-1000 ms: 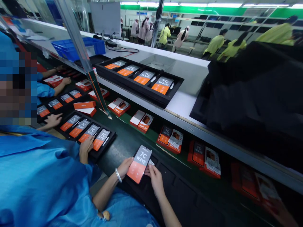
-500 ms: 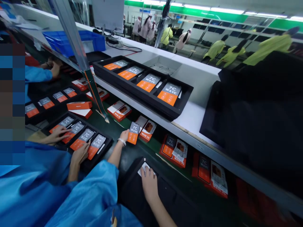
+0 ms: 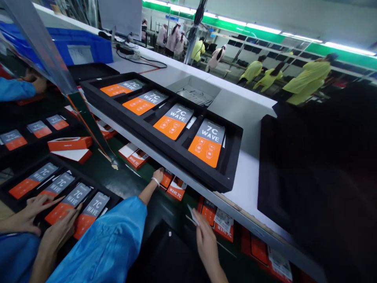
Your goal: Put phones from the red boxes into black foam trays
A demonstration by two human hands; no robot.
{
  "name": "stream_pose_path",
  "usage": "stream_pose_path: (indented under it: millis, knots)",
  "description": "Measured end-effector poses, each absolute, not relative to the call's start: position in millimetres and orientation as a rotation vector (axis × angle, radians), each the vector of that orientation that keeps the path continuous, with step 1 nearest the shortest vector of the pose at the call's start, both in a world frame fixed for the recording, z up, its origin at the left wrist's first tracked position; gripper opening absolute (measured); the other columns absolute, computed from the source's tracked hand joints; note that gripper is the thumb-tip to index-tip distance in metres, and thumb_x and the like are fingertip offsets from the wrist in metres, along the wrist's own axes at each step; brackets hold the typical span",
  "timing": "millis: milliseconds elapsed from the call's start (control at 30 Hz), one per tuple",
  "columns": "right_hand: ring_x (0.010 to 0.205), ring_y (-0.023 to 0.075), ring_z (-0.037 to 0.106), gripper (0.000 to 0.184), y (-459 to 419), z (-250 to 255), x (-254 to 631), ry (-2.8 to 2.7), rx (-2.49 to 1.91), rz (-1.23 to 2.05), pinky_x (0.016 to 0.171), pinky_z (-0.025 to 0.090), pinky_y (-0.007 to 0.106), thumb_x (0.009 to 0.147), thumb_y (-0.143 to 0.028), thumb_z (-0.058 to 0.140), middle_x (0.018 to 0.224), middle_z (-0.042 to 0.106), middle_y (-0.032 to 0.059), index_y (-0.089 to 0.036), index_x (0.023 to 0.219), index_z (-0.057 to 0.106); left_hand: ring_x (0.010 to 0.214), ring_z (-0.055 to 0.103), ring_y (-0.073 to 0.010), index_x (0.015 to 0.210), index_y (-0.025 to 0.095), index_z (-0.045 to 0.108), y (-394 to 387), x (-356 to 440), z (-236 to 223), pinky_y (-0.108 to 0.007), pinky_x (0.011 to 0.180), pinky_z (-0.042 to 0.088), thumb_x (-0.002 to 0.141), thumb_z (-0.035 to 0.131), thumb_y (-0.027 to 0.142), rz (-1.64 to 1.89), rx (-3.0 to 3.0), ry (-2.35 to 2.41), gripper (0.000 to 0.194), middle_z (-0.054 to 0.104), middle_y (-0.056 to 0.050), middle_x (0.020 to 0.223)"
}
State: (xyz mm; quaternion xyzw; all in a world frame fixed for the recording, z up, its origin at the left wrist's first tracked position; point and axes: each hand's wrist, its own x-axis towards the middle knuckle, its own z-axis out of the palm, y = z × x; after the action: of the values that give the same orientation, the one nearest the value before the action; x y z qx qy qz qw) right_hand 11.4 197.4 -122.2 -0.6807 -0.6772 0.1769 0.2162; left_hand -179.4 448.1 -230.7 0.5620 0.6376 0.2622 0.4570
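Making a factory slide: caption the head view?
Left hand by orange WAVE 7C boxes, right hand holding a white slip.

Factory floor, prob. an electronics pkg line. Long conveyor belt (image 3: 129, 184) runs along a white table (image 3: 244, 177), w/ a black foam tray (image 3: 165, 147) on the table holding 4 grey-and-orange 7C WAVE cards (image 3: 173, 122), and orange WAVE 7C retail boxes (image 3: 176, 192) lined up on the belt. Blue plastic crate (image 3: 85, 49) & cables (image 3: 141, 61) sit further along the table. Staff wear matching work smocks: yellow smocks (image 3: 308, 76) and pink smocks (image 3: 172, 39) further back, blue smock sleeve (image 3: 103, 239) up close. Overhead strip lights (image 3: 263, 28) & green wall band (image 3: 341, 55) make it a big industrial hall.
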Motion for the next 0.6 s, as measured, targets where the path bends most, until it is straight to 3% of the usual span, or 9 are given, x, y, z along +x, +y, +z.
stream_pose_path:
  millis: [133, 233, 333, 467, 533, 600]
  knots:
    - [0.126, 0.0254, 0.044, 0.049, 281.0, -157.6, 7.4, -1.948, -2.025, 0.367, 0.106, 0.03, 0.049, 0.088, -0.017, 0.028, 0.132, 0.054, 0.0092, -0.021, 0.131, 0.052, 0.124, 0.045, -0.0226, 0.121, 0.015, 0.054, 428.0, -174.2, -229.5, -0.045, 0.106, 0.035, 0.093, 0.044, 0.03, 0.841, 1.499, 1.596, 0.033, 0.053, -0.011, 0.13]
    - [0.124, 0.0308, 0.045, 0.045, 313.0, -186.9, -7.2, -1.998, -2.023, 0.438, 0.105, 0.027, 0.056, 0.084, -0.03, 0.049, 0.126, 0.057, 0.0122, -0.021, 0.127, 0.055, 0.136, 0.03, -0.0221, 0.128, 0.012, 0.049, 407.5, -189.8, -227.9, -0.041, 0.113, 0.025, 0.094, 0.034, 0.029, 0.958, 1.542, 1.642, 0.041, 0.045, -0.013, 0.139]
    - [0.128, 0.0317, 0.039, 0.051, 312.2, -198.4, -7.4, -1.99, -2.015, 0.456, 0.106, 0.021, 0.057, 0.081, -0.041, 0.056, 0.131, 0.054, 0.0129, -0.021, 0.128, 0.054, 0.136, 0.031, -0.0231, 0.131, 0.009, 0.046, 378.4, -211.6, -233.0, -0.043, 0.113, 0.024, 0.093, 0.03, 0.033, 0.979, 1.561, 1.662, 0.048, 0.045, -0.015, 0.139]
    - [0.135, 0.0263, 0.031, 0.056, 258.9, -187.7, 29.1, -1.865, -2.026, 0.402, 0.11, 0.023, 0.049, 0.089, -0.046, 0.038, 0.142, 0.042, 0.0133, -0.016, 0.135, 0.044, 0.136, 0.033, -0.0233, 0.136, 0.012, 0.04, 349.1, -218.5, -248.5, -0.04, 0.112, 0.027, 0.081, 0.055, 0.039, 0.842, 1.625, 1.545, 0.063, 0.041, -0.013, 0.143]
    - [0.132, 0.0262, 0.036, 0.059, 206.3, -175.8, 59.6, -1.709, -2.04, 0.402, 0.109, 0.03, 0.046, 0.088, -0.05, 0.034, 0.141, 0.042, 0.0147, -0.013, 0.134, 0.044, 0.134, 0.035, -0.0255, 0.138, 0.009, 0.035, 348.2, -207.7, -256.2, -0.038, 0.11, 0.03, 0.07, 0.067, 0.037, 0.749, 1.611, 1.512, 0.08, 0.04, -0.016, 0.143]
    - [0.123, 0.0295, 0.047, 0.061, 142.6, -160.1, 92.2, -1.483, -2.094, 0.409, 0.106, 0.036, 0.049, 0.083, -0.056, 0.038, 0.131, 0.052, 0.0148, -0.015, 0.125, 0.054, 0.131, 0.04, -0.0287, 0.139, 0.003, 0.031, 354.8, -191.2, -261.6, -0.038, 0.107, 0.034, 0.068, 0.069, 0.034, 0.669, 1.557, 1.53, 0.086, 0.042, -0.022, 0.14]
